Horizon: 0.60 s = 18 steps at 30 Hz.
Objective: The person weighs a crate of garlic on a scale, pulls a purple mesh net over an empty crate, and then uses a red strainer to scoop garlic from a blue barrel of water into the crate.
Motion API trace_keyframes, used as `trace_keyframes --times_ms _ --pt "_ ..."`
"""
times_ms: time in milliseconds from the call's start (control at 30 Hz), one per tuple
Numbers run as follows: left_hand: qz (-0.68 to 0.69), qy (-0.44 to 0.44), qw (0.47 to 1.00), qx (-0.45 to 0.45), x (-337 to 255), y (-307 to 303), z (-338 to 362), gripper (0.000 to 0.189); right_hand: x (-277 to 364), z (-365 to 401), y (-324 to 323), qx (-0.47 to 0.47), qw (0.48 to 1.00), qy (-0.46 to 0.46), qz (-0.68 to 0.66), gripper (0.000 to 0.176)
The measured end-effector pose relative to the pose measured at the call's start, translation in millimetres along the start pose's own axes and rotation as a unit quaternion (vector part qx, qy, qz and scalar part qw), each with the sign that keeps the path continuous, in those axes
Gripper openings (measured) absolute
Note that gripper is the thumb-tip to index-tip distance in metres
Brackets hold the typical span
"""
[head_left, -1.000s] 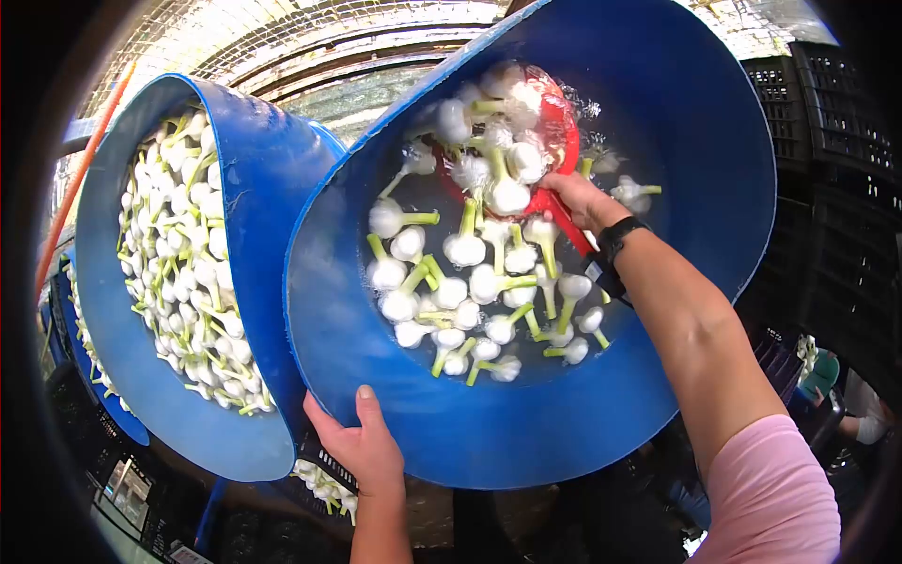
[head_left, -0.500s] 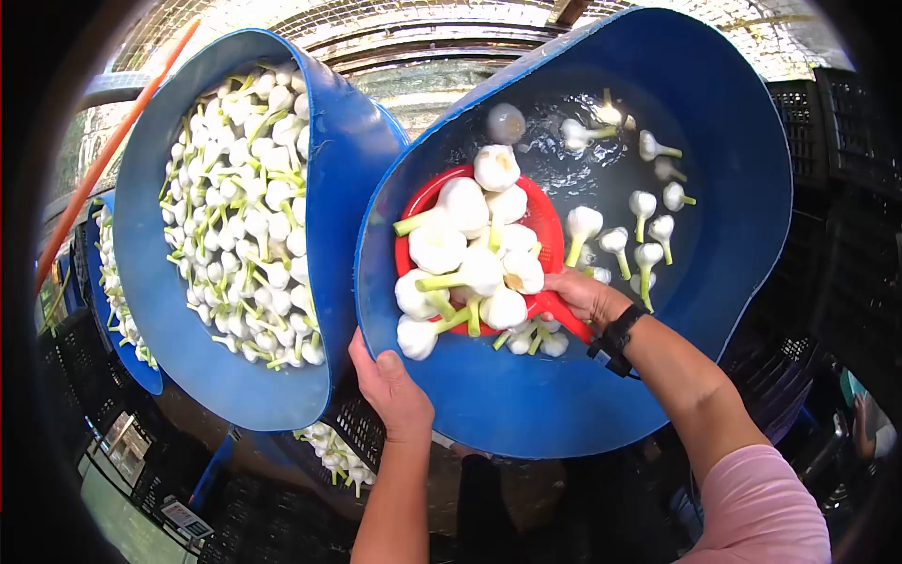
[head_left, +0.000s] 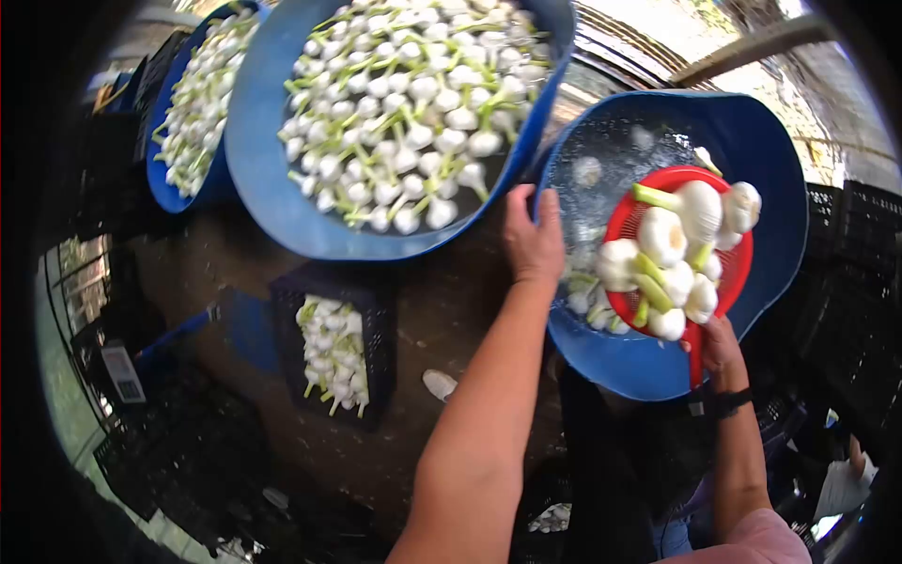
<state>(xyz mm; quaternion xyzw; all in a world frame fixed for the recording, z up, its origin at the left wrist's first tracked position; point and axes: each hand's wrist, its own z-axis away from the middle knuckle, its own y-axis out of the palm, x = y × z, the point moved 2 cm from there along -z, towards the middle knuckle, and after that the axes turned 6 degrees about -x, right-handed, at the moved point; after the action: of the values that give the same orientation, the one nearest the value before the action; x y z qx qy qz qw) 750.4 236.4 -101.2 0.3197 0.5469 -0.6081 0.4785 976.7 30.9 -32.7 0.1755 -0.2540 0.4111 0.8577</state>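
My right hand point(head_left: 720, 350) is closed round the handle of a red strainer point(head_left: 737, 273), which is heaped with garlic bulbs point(head_left: 661, 235) on green stems. The strainer is over the right blue tub point(head_left: 601, 362), where water and more bulbs show. My left hand point(head_left: 534, 235) is at that tub's left rim, thumb toward the rim and fingers partly spread; the rim hides whether it grips. Just left of this hand stands a larger blue tub point(head_left: 258, 160) full of garlic.
A dark crate point(head_left: 381, 343) of garlic stands on the wet floor at the lower left. Another blue tub point(head_left: 178, 199) of garlic is at the upper left. Black crates point(head_left: 869, 226) are stacked at the right. Part of another person point(head_left: 850, 475) shows at the lower right.
The view has swung left and down, bringing the floor crate into fuller view. The loaded strainer has moved from the right tub's left side toward its middle and right.
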Motion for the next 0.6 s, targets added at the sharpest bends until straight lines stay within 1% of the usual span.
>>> trace_keyframes --times_ms 33,67,100,167,200,233,267,300,333,367,400,433,467,533,600 --pt "0.044 -0.073 0.996 0.008 -7.4 -8.9 2.0 0.040 2.6 21.0 11.9 0.000 0.999 -0.037 0.007 0.033" --pt "0.046 -0.109 0.993 -0.025 -1.5 -21.9 10.4 0.039 4.6 44.9 29.0 -0.032 0.998 -0.061 0.001 0.038" --pt "0.038 -0.156 0.985 -0.063 22.8 -22.9 2.4 0.038 1.3 27.5 31.1 -0.005 0.999 -0.048 0.022 0.041" --pt "0.116 -0.245 0.957 -0.103 68.4 -57.7 50.2 0.037 1.4 64.0 64.7 -0.014 0.997 -0.037 0.062 0.044" --pt "0.104 -0.240 0.960 -0.097 90.7 -86.2 81.5 0.035 -5.9 79.8 77.8 0.000 0.997 -0.033 0.070 0.046" --pt "0.033 -0.267 0.961 -0.063 99.0 -125.4 112.5 0.034 -14.4 93.5 92.5 0.015 0.997 -0.029 0.076 0.048" --pt "0.058 -0.284 0.954 -0.072 113.5 -162.0 149.5 0.035 -23.1 108.3 118.0 0.033 0.997 -0.021 0.067 0.051" --pt "0.065 -0.287 0.953 -0.071 119.0 -202.8 181.7 0.036 -31.9 118.2 145.3 0.059 0.996 -0.007 0.062 0.050" --pt "0.011 -0.323 0.945 -0.054 122.5 -237.2 207.6 0.036 -45.1 111.5 164.6 0.089 0.993 0.019 0.075 0.048" --pt "-0.093 -0.330 0.939 -0.009 119.1 -279.3 234.7 0.035 -56.5 119.5 187.0 0.110 0.989 0.044 0.090 0.046" --pt "-0.131 -0.317 0.939 0.009 119.6 -315.0 262.4 0.034 -69.3 126.3 210.0 0.119 0.985 0.072 0.105 0.043" --pt "-0.136 -0.328 0.935 0.003 123.3 -344.2 292.3 0.037 -82.5 132.4 233.4 0.126 0.980 0.100 0.120 0.041" --pt "-0.141 -0.337 0.931 -0.003 128.5 -367.4 317.1 0.040 -96.3 137.5 255.7 0.151 0.975 0.115 0.117 0.037" --pt "-0.164 -0.342 0.925 -0.008 114.5 -405.3 343.8 0.038 -122.1 147.4 294.9 0.195 0.959 0.149 0.141 0.036" --pt "-0.145 -0.348 0.926 -0.023 125.6 -417.6 371.3 0.036 -146.7 153.4 330.4 0.243 0.940 0.184 0.154 0.035"
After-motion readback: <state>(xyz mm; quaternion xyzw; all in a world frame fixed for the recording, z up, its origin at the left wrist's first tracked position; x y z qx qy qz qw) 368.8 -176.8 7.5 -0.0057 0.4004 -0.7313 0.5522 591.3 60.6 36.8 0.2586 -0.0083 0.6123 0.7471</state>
